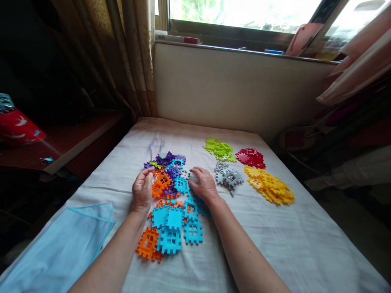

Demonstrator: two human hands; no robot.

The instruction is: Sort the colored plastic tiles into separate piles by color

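Note:
A mixed pile of plastic interlocking tiles lies between my hands, with purple tiles, orange tiles and blue tiles. My left hand is at the pile's left edge, its fingers curled in and close to a lime-green tile. Whether anything is inside those fingers is hidden. On the pile's right side, my right hand has its thumb and fingers apart. Its fingertips are beside a pale grey tile, and a blue tile lies near the thumb.
Single-colour heaps lie to the right: lime-green tiles, red tiles, grey tiles and yellow tiles. A light blue cloth rests at the front left of the sheet-covered surface. A red container stands on a side table.

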